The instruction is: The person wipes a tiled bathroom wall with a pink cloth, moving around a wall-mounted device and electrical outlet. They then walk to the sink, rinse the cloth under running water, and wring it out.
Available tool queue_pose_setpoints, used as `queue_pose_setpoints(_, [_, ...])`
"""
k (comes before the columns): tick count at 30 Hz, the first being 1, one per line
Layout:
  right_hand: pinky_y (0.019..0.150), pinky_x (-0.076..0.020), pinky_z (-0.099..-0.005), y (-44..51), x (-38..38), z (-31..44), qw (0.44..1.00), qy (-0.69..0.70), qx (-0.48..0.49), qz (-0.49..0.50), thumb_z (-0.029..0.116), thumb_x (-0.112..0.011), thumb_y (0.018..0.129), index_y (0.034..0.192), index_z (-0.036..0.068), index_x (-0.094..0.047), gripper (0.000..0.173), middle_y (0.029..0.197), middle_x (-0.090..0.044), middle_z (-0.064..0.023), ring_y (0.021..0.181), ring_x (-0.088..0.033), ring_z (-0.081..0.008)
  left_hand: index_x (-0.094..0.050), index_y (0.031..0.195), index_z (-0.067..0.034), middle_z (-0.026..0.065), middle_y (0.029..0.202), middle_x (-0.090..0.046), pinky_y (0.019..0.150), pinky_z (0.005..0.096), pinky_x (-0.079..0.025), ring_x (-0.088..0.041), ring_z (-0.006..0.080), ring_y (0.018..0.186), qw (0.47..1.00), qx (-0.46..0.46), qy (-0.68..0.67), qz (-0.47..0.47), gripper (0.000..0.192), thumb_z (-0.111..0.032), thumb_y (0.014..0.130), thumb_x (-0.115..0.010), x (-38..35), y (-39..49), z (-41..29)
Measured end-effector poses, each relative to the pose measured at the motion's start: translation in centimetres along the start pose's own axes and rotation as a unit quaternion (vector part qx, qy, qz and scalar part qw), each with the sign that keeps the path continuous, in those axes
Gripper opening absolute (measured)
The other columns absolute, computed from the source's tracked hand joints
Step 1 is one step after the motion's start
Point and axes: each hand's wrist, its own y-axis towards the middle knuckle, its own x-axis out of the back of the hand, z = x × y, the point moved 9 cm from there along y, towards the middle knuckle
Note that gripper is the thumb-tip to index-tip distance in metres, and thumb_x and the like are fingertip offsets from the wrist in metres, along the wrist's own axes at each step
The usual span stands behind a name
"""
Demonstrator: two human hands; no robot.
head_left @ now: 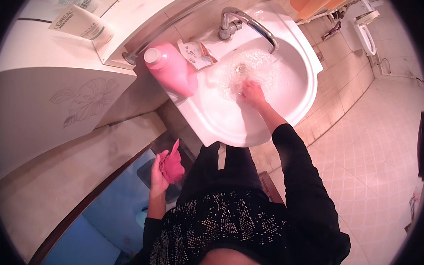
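Observation:
My right hand [253, 93] reaches into the white washbasin [212, 123], low in splashing water near the drain [240, 68]; its fingertips are blurred by the water, so whether it holds anything cannot be told. Above the bowl arches a chrome faucet [254, 22]. Off the basin's left side, my left hand [159, 173] holds a crumpled pink cloth [173, 164]. A pink plastic bottle with a white cap [172, 70] stands on the basin's left edge, beside a crumpled printed packet [197, 55].
A white cabinet [57, 104] with a flower drawing fills the left, a L'Oréal tube [81, 25] on its shelf. A metal rail [181, 17] runs behind the basin. Orange bottles [313, 5] stand at the upper right, above a tiled floor [367, 153].

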Motion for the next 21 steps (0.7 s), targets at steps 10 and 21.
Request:
queue_pose_setpoints(10, [0.099, -0.0504, -0.0463, 2.7, 5.4, -6.4, 0.992, 0.071, -0.067, -0.080, 0.009, -0.063, 0.084, 0.131, 0.012, -0.063, 0.047, 0.135, -0.063, -0.0138, 0.115, -0.061, -0.0381, -0.062, 0.128, -0.001, 0.0123, 0.116, -0.070, 0.096, 0.0394, -0.055, -0.068, 0.0242, 0.107, 0.998, -0.035, -0.048, -0.013, 0.040, -0.033, 0.109, -0.046, -5.5, -0.7, 1.0])
queue_pose_setpoints(21, [0.105, -0.0466, -0.0454, 1.1, 1.7, -1.0, 0.954, 0.116, 0.180, 0.210, 0.013, -0.065, 0.083, 0.122, 0.013, -0.071, 0.039, 0.129, -0.067, -0.0111, 0.121, -0.059, -0.0335, -0.060, 0.130, -0.002, 0.0177, 0.122, -0.068, 0.098, 0.0452, -0.055, -0.067, 0.0306, 0.113, 0.987, -0.074, -0.097, -0.107, 0.042, -0.035, 0.109, -0.045, -9.2, -3.6, 8.7])
